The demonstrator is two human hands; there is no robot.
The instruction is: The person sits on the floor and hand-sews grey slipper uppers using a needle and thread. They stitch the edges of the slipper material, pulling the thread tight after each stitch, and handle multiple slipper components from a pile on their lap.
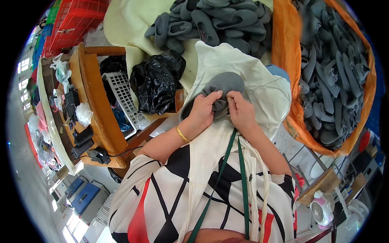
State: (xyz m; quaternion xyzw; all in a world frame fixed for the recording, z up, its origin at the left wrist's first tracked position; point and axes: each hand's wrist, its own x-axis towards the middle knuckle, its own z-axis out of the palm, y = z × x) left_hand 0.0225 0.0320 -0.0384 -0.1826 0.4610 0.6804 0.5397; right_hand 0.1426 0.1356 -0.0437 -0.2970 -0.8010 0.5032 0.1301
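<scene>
A dark grey cloth shoe (229, 82) is between my hands, over the white cloth (259, 77) spread across my lap. My left hand (202, 110) grips the shoe's bunched opening, thumb on top; a gold bracelet circles that wrist. Beside it my right hand (241, 109) pinches the fabric at the opening, fingertips close to the left thumb. Whether a thread or small tool is in that pinch I cannot make out. Beyond the cloth lies a heap of similar grey shoes (214, 20) on a pale yellow sheet (121, 20).
At right stands a big orange sack (285, 52) packed with grey shoes. A black plastic bag (156, 81) and a white slatted basket (121, 95) are at left, by a wooden desk (99, 117). Red crates (83, 24) rise behind; a small fan (322, 208) is lower right.
</scene>
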